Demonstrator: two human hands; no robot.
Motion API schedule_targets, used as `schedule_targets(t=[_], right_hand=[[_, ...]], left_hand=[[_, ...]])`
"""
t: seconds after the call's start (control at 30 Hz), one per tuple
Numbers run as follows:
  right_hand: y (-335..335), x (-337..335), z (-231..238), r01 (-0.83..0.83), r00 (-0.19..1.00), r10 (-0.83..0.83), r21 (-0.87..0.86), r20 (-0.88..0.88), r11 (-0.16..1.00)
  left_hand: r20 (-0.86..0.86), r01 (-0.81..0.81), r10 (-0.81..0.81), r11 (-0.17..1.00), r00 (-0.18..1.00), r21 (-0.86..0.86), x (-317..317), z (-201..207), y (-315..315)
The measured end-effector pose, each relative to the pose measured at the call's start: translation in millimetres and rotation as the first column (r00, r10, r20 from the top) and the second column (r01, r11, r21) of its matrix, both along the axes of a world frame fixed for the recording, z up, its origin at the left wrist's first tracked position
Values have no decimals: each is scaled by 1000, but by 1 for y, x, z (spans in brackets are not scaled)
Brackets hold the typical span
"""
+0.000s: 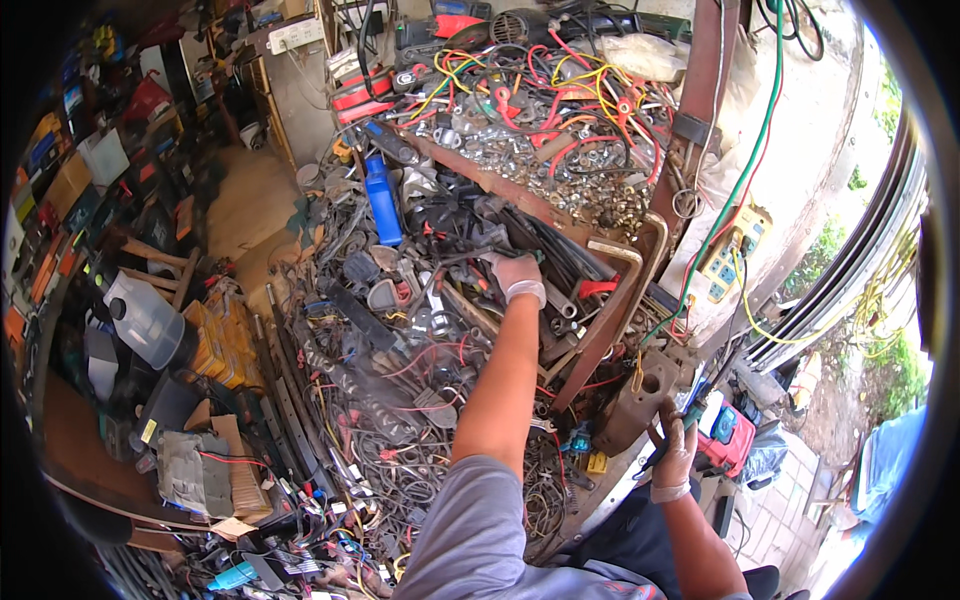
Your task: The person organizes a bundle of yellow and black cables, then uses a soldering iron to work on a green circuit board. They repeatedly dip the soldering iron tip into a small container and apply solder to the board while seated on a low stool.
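My left hand (516,275), in a thin whitish glove, reaches into a metal-framed bin of dark hand tools. Its fingers close around something dark among them that I cannot make out. Beside it lie several long dark tool shafts (565,245), a ring-ended wrench (567,310) and a tool with a red handle (597,288). At the lower right my right hand (676,458), gloved too, is closed on a dark hand tool (657,440) with a bit of teal near it; its exact kind is unclear. A rusty block-shaped vise (635,400) stands just left of that hand.
A blue bottle (381,200) stands amid piled metal parts and cables. Beyond the rusty bin edge (500,185) lie loose nuts, bolts and tangled wires. A power strip (735,255) with plugged cords is on the right, and a yellow case (222,340) on the left.
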State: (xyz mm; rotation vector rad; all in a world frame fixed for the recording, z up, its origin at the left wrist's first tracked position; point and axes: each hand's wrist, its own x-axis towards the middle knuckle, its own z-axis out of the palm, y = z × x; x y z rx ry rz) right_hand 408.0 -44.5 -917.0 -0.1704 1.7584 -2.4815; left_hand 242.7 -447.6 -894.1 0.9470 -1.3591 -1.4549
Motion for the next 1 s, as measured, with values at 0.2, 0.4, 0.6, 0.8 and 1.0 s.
schedule_targets(t=[0.2,0.4,0.6,0.8,1.0], right_hand=[[-1,3,4,-27,1000,27,10,3,1000],[-1,4,5,-44,999,43,-14,-10,999],[-2,3,4,-38,999,38,-8,-13,999],[-5,5,4,-28,1000,28,-38,5,999],[-8,2,-5,57,998,-53,95,-44,994]], left_hand=[[-47,307,-304,933,952,186,81,-22,-2],[420,-84,345,846,839,-527,183,-31,-78],[924,431,19,881,383,-197,196,-58,-175],[845,511,135,743,518,-432,189,-40,-159],[624,363,184,676,760,-641,207,10,-87]])
